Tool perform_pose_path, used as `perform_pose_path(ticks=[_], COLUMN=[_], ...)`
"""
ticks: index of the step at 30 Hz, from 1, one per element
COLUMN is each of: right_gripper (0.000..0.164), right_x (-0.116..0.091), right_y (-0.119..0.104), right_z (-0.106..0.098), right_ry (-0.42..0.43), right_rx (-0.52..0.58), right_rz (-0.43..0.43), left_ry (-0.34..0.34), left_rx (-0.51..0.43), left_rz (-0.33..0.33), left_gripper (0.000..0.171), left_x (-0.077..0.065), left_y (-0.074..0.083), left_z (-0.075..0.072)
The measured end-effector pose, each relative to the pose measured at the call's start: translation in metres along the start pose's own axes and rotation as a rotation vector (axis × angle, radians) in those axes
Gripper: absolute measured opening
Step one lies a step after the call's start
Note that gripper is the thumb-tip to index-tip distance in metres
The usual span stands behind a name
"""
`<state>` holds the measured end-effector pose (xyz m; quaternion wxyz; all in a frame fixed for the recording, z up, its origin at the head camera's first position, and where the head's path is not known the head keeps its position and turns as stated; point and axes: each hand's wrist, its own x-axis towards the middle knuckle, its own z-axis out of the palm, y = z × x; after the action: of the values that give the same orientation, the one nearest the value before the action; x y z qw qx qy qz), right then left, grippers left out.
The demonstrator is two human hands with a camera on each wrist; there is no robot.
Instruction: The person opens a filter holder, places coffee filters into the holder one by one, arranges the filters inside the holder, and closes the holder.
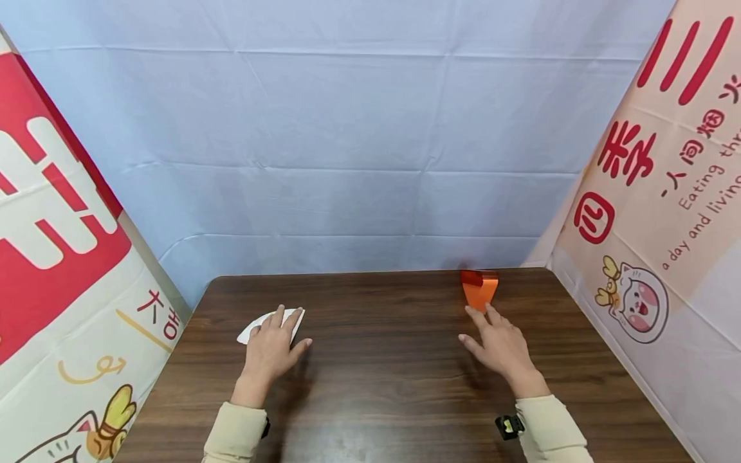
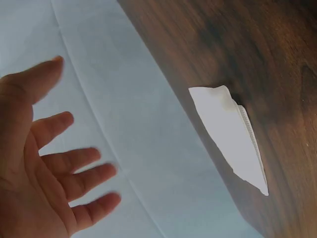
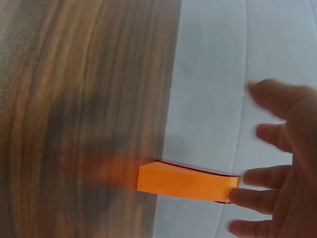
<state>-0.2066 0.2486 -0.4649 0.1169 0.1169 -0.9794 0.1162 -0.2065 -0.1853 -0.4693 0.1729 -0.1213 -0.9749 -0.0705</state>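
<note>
A white fan-shaped folded paper point(image 1: 247, 332), which looks like a cone coffee filter with a ribbed seam, lies at the left of the table. My left hand point(image 1: 269, 350) hovers over it with spread fingers; the left wrist view shows the hand apart from the paper point(image 2: 228, 136). Toward the back right stands a glossy orange piece point(image 1: 480, 292), angular and partly see-through, its kind unclear. My right hand point(image 1: 502, 347) is just in front of it, fingers extended. In the right wrist view the fingertips overlap the orange piece's point(image 3: 185, 182) end; whether they touch I cannot tell.
Dark wood-grain table point(image 1: 382, 360) with its back edge against a pale blue cloth point(image 1: 347, 141). Printed cloths point(image 1: 642, 270) hang at both sides. The orange piece stands near the back edge.
</note>
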Motion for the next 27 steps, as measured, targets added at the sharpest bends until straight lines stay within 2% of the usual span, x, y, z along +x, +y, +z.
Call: perform_pose_path(ticks=[2,5,17,22,27], right_gripper=[0.054,0.049,0.051,0.052,0.053], right_x=[0.0,-0.001,-0.002,0.0,0.001], right_y=[-0.001,-0.001,0.0,0.005,0.009], right_z=[-0.001,-0.003,-0.001,0.003,0.01], right_ry=[-0.004,-0.018,-0.025,-0.018,-0.016], right_rx=[-0.005,-0.009,0.001,0.055,0.075], right_rz=[-0.002,0.003,0.007,0.032,0.046], left_ry=[0.034,0.049,0.017,0.009,0.012], left_rx=[0.018,0.03,0.035,-0.019,-0.043], left_rz=[0.019,0.023,0.002,-0.006,0.002], left_gripper=[0.06,0.056,0.057,0.056,0.056], left_x=[0.001,0.001,0.001,0.006,0.012], left_y=[0.0,0.0,0.004,0.014,0.027], left_z=[0.001,0.002,0.002,0.002,0.008])
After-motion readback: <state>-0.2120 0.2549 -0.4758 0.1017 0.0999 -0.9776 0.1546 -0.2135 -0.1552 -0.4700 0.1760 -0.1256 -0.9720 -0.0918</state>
